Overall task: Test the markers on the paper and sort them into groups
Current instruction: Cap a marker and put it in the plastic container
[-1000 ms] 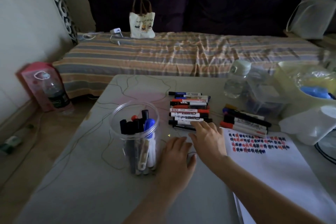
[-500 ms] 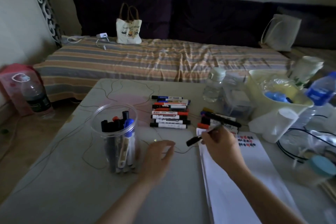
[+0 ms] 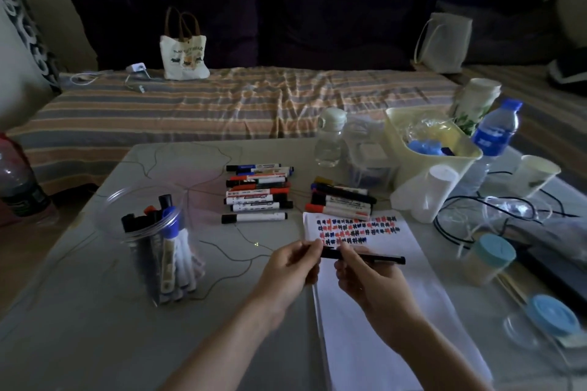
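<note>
A slim black marker [image 3: 374,259] lies level between my two hands, above the white paper [image 3: 381,311]. My left hand [image 3: 290,267] pinches its left end, and my right hand [image 3: 365,273] grips the barrel. Rows of red, blue and black test marks [image 3: 357,228] cover the paper's top. A row of sorted markers [image 3: 257,192] lies mid-table, with a smaller marker group [image 3: 341,201] to its right. A clear plastic jar [image 3: 152,241] at the left holds several more markers upright.
A cream basket [image 3: 409,165], water bottles [image 3: 494,136] [image 3: 328,140], paper cups, a clear box and black cables crowd the table's right side. Two blue-lidded jars [image 3: 490,259] [image 3: 552,316] stand near the right edge. A striped bed lies beyond the table.
My right hand picked a black marker from the sorted row and brought it over the paper. My left hand came off the table and took hold of the marker's left end.
</note>
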`<state>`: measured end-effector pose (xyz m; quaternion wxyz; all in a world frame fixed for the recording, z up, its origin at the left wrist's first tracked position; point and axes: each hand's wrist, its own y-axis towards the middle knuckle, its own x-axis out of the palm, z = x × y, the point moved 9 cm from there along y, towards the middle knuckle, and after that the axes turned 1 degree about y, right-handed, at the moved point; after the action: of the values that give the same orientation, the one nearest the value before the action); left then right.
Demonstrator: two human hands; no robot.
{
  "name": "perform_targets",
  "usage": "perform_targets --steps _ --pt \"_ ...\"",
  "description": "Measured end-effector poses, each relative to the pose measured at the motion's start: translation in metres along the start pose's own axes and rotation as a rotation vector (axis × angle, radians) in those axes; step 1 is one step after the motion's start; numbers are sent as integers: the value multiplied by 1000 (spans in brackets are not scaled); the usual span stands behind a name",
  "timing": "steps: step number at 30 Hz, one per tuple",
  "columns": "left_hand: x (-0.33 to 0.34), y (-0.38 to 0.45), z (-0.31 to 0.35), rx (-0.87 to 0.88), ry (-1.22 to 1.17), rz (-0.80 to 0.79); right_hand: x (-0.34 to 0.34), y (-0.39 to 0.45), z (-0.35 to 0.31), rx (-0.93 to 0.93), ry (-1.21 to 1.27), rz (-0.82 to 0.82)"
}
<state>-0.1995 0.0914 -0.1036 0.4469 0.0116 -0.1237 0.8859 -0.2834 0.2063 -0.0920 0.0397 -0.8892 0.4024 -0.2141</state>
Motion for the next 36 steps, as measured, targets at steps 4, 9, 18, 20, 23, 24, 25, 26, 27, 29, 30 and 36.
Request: perform_targets --steps 4,9,18,20,23,24,25,26,27,29,30,36 --pt "5 12 -14 -100 59 34 -11 2 -13 -221 -215 57" --pt "-77 27 -14 -59 168 397 -74 10 -56 -395 -278 205" --pt "-28 52 15 462 703 185 -107 62 -39 -205 -381 248" --pt "-17 58 17 527 768 116 -112 73 -46 -239 -591 285" --pt "-7 66 12 563 770 44 -113 94 -56 -289 -737 314" --pt "-7 66 11 572 762 46 -111 101 -57 -305 -759 302" --pt "-8 66 11 578 754 52 -109 105 -56 -315 -771 291" --pt "-9 66 11 583 747 57 -107 108 -53 -318 -778 287" --pt "-10 67 11 585 745 58 -107 109 -49 -322 -799 298" --pt "-11 68 10 570 755 57 -107 105 -44 -364 -865 336" --pt "-10 69 10 565 758 55 -109 102 -43 -392 -869 355" --pt "-8 73 9 557 721 28 -113 101 -44 -430 -892 399"
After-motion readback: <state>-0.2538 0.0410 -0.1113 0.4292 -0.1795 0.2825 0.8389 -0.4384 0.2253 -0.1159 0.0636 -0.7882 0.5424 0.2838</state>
